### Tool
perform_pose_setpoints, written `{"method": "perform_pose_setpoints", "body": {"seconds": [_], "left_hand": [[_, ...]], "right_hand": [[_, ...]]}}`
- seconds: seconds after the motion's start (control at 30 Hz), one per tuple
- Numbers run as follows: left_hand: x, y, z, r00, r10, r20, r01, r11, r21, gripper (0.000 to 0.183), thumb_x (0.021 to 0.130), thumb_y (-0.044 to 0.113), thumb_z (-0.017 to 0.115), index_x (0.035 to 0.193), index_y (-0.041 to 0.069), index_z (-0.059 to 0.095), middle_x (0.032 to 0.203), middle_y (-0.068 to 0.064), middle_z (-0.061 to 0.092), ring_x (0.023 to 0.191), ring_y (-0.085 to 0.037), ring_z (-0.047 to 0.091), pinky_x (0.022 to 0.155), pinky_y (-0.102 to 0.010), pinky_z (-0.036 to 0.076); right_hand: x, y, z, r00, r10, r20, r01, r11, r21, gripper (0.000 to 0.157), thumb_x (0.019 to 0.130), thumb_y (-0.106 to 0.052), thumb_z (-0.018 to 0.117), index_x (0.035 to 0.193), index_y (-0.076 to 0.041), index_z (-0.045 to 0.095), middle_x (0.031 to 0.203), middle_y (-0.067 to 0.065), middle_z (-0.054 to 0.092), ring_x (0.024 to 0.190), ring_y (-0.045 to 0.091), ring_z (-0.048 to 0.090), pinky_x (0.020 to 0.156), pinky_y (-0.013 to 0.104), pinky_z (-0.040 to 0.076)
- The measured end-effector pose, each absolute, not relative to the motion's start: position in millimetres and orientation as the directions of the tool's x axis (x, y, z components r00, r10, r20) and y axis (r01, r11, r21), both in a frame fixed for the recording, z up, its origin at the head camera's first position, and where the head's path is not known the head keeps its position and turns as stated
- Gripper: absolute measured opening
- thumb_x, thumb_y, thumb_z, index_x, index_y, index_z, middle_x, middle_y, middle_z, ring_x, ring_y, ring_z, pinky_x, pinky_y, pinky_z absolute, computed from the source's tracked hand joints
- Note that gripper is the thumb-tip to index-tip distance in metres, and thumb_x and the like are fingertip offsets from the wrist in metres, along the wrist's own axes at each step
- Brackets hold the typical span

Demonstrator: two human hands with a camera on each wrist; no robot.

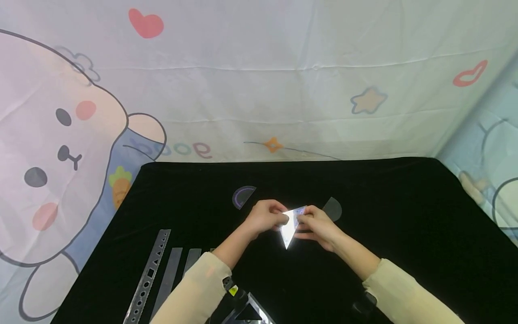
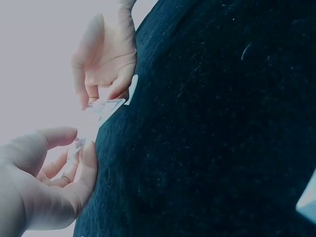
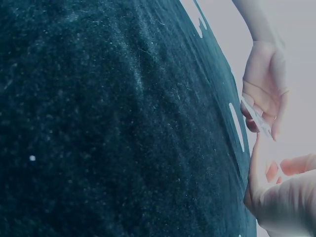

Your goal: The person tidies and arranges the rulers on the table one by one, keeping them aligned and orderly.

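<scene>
Pointing its tip to the near side, a shiny triangle (image 1: 288, 230) hangs above the black cloth (image 1: 404, 216), long axis running outward. The left hand (image 1: 265, 218) and right hand (image 1: 321, 228) pinch its far end, equally near; beyond lies a protractor (image 1: 243, 196).

Rm type unclear: cartoon-print backdrop (image 1: 259, 90) & side cloth (image 1: 471, 144) screen off blk-covered table (image 1: 404, 211)
</scene>
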State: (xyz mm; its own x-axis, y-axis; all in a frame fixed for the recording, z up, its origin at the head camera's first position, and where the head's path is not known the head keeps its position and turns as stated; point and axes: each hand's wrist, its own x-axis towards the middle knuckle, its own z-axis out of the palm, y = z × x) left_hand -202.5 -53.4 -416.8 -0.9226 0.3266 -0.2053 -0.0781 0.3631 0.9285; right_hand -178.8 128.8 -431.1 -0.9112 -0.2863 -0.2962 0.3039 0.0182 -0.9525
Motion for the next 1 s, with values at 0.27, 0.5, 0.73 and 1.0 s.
{"method": "perform_pose_setpoints", "body": {"seconds": [0.27, 0.5, 0.73, 1.0], "left_hand": [[-200.1, -58.4, -416.1, -0.923, 0.309, -0.229, -0.139, 0.286, 0.948, 0.017, 0.083, 0.006, 0.062, 0.099, 0.002, 0.061, 0.089, -0.011, 0.065, 0.071, -0.020, 0.064, 0.064, -0.033, 0.057], [-196.7, -60.4, -413.6, -0.914, 0.323, -0.246, -0.156, 0.280, 0.947, 0.015, 0.084, 0.008, 0.062, 0.099, 0.003, 0.061, 0.089, -0.011, 0.065, 0.072, -0.020, 0.064, 0.064, -0.032, 0.057], [-193.8, -62.2, -412.7, -0.905, 0.350, -0.242, -0.131, 0.312, 0.941, 0.013, 0.085, 0.007, 0.062, 0.098, 0.004, 0.062, 0.087, -0.010, 0.065, 0.071, -0.019, 0.065, 0.063, -0.031, 0.057], [-187.2, -65.4, -414.8, -0.868, 0.432, -0.243, -0.056, 0.402, 0.914, 0.011, 0.085, 0.011, 0.063, 0.096, 0.010, 0.064, 0.084, -0.007, 0.065, 0.072, -0.019, 0.065, 0.061, -0.030, 0.057]], "right_hand": [[-174.6, 130.1, -430.1, -0.917, -0.273, -0.293, 0.309, -0.019, -0.951, 0.021, 0.093, -0.011, 0.047, 0.108, -0.002, 0.036, 0.102, 0.013, 0.046, 0.083, 0.018, 0.057, 0.080, 0.036, 0.055], [-171.0, 133.9, -428.9, -0.913, -0.286, -0.290, 0.301, 0.007, -0.954, 0.029, 0.091, -0.010, 0.051, 0.113, -0.001, 0.035, 0.100, 0.012, 0.050, 0.084, 0.018, 0.059, 0.080, 0.037, 0.054], [-169.2, 141.1, -426.4, -0.909, -0.333, -0.250, 0.225, 0.112, -0.968, 0.041, 0.091, -0.016, 0.054, 0.125, 0.002, 0.038, 0.107, 0.016, 0.054, 0.088, 0.020, 0.061, 0.079, 0.037, 0.055], [-168.1, 152.6, -424.6, -0.881, -0.426, -0.205, 0.069, 0.313, -0.947, 0.042, 0.091, -0.026, 0.057, 0.124, -0.003, 0.049, 0.113, 0.015, 0.053, 0.095, 0.023, 0.059, 0.081, 0.037, 0.054]]}}
